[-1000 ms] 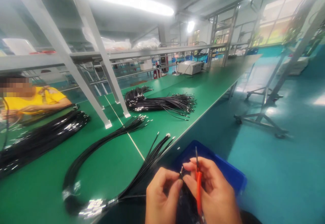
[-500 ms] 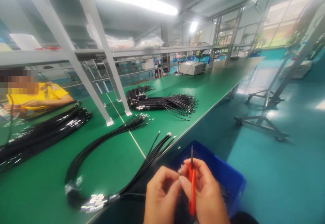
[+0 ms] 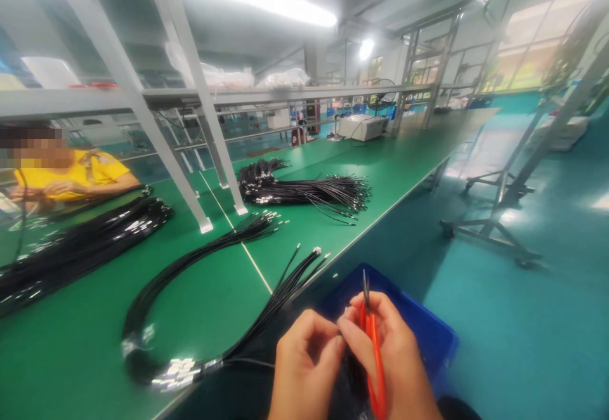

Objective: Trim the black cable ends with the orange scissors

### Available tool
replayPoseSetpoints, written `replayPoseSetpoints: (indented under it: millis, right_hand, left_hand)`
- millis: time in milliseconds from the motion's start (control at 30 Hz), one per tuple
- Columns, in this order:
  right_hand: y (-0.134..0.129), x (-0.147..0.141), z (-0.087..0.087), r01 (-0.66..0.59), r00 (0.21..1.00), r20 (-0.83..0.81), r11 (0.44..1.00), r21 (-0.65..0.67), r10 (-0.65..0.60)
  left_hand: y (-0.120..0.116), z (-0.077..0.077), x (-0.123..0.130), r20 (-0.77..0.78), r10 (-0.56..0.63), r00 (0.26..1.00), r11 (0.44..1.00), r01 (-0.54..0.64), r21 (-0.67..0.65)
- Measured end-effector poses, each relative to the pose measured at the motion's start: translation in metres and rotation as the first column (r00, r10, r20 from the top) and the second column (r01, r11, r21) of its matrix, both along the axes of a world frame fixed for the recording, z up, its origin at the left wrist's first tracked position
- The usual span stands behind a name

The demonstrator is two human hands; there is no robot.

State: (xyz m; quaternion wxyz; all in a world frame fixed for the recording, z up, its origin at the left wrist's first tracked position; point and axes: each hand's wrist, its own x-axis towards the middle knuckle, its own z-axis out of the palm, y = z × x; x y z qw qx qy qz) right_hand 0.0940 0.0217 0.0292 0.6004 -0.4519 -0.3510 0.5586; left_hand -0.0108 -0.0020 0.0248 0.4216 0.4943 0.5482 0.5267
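Observation:
Red-handled scissors [image 3: 375, 350] with dark blades pointing up are held in my right hand [image 3: 392, 356]. My left hand [image 3: 307, 360] pinches the end of a black cable [image 3: 252, 363] that runs in from the bundle, though its tip is mostly covered by my fingers. The thumb and fingertip of my right hand meet this end too, beside a small pale bit. Left of my hands, a curved bundle of black cables [image 3: 150, 306] lies on the green table [image 3: 209, 306], its loose ends reaching the table edge.
Below my hands is a blue bin [image 3: 428, 325]. More black cables [image 3: 304, 191] lie farther back, and a thick bundle [image 3: 85, 242] is at left. White shelf posts [image 3: 214, 96] stand on the table. A person in yellow [image 3: 78, 176] sits across. A wheeled frame [image 3: 495, 229] is at right.
The scissors have tilted and shifted slightly right in my right hand. The cable's silver tip, visible between my fingers before, is now mostly covered.

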Motion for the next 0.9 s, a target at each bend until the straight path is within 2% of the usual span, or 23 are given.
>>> replayPoseSetpoints:
  millis: [167, 300, 400, 500, 600, 667, 700, 733, 800, 833, 867, 900]
  right_hand:
    - [-0.002, 0.000, -0.005, 0.007, 0.999, 0.032, 1.000, -0.003, -0.007]
    - [-0.006, -0.001, -0.001, 0.024, 0.995, 0.095, 0.999, 0.042, -0.028]
    - [-0.008, -0.002, -0.002, 0.034, 0.966, 0.251, 0.993, 0.112, -0.061]
    - [-0.012, 0.001, -0.002, 0.042, 0.901, 0.423, 0.989, 0.144, -0.100]
    - [-0.014, 0.011, 0.006, -0.047, 0.904, 0.427, 0.992, 0.116, -0.007]
    - [-0.011, 0.023, 0.012, -0.201, 0.934, 0.315, 0.978, 0.064, 0.171]
    - [-0.009, 0.029, 0.015, -0.322, 0.924, 0.228, 0.946, 0.032, 0.306]
    - [-0.007, 0.035, 0.017, -0.466, 0.877, 0.131, 0.885, 0.001, 0.461]
    - [-0.004, 0.046, 0.018, -0.688, 0.725, -0.021, 0.723, -0.063, 0.688]
    - [-0.004, 0.050, 0.017, -0.744, 0.667, -0.065, 0.661, -0.094, 0.742]
    - [-0.004, 0.053, 0.016, -0.772, 0.635, -0.086, 0.624, -0.126, 0.768]
    - [-0.005, 0.055, 0.015, -0.771, 0.633, -0.088, 0.618, -0.152, 0.769]
  left_hand:
    - [-0.001, 0.000, 0.002, 0.061, 0.020, 0.998, 1.000, -0.018, -0.025]
    - [-0.002, 0.001, 0.003, 0.007, 0.035, 0.999, 0.999, -0.035, -0.014]
    - [-0.003, 0.002, 0.002, 0.020, 0.002, 1.000, 1.000, -0.001, -0.027]
    - [-0.002, 0.004, -0.003, 0.140, -0.030, 0.990, 0.997, 0.039, -0.062]
    - [0.001, 0.008, -0.010, 0.278, -0.030, 0.960, 0.995, 0.055, -0.082]
    - [0.003, 0.011, -0.013, 0.367, -0.026, 0.930, 0.993, 0.067, -0.101]
    - [0.004, 0.013, -0.015, 0.407, -0.031, 0.913, 0.990, 0.083, -0.111]
    - [0.005, 0.015, -0.016, 0.442, -0.038, 0.896, 0.989, 0.099, -0.114]
    - [0.006, 0.018, -0.018, 0.498, -0.056, 0.865, 0.986, 0.128, -0.111]
    - [0.007, 0.020, -0.018, 0.518, -0.065, 0.853, 0.984, 0.142, -0.109]
    - [0.007, 0.020, -0.018, 0.534, -0.071, 0.843, 0.982, 0.152, -0.110]
    - [0.007, 0.021, -0.018, 0.544, -0.075, 0.835, 0.981, 0.161, -0.112]
